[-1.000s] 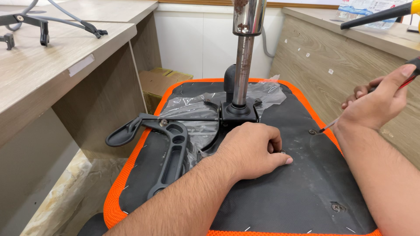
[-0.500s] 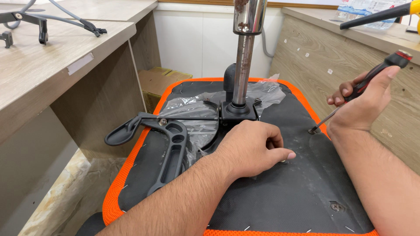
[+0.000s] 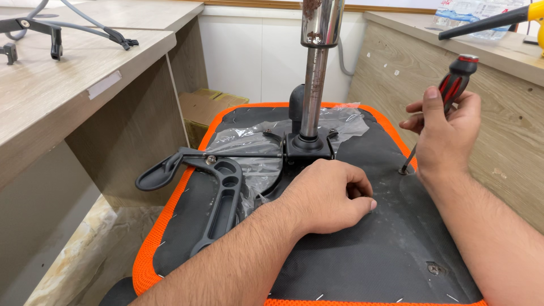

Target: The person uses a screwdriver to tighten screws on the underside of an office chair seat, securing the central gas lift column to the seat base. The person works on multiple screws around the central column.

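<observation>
Your right hand holds the red and black screwdriver tight, its tip on a screw in the upturned chair seat, while your left hand rests curled on that seat.

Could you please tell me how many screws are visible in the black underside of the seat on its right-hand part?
2: one screw under the tip of the screwdriver held by the right hand, and another screw nearer the front right corner. Others may be hidden under the left hand.
</observation>
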